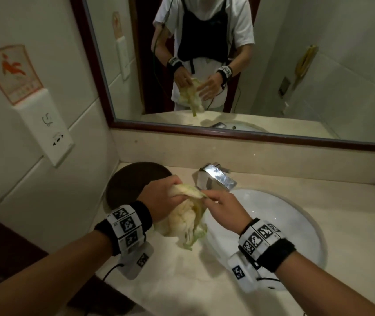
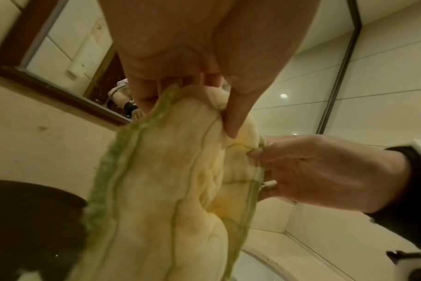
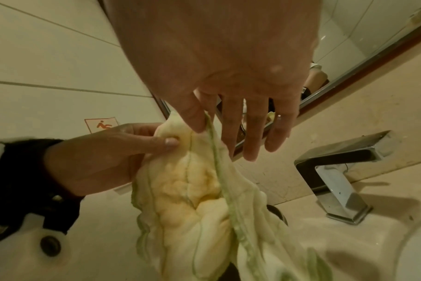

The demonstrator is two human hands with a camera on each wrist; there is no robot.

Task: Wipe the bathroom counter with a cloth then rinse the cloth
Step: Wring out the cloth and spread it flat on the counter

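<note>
The cloth (image 1: 187, 218) hung bunched above the counter (image 1: 204, 281) beside the basin's left rim, gripped by the left hand (image 1: 161, 199), its edge pinched by the right hand (image 1: 225, 207). The faucet (image 1: 216, 179) ran dry, so rinsing probably remained; whether wiping was done couldn't be told.

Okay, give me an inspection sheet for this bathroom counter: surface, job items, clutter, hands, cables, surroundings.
Surface: beige stone counter, white sink set in.
Job's things: yellow-green cloth held above the counter, left of the sink; chrome faucet, no water seen.
Clutter: dark round object at back left.
Hands: left hand grips the cloth top; right hand pinches its edge.
Cables: black cable from the left wrist unit.
Surroundings: mirror, wall socket, slip-warning sign.
</note>
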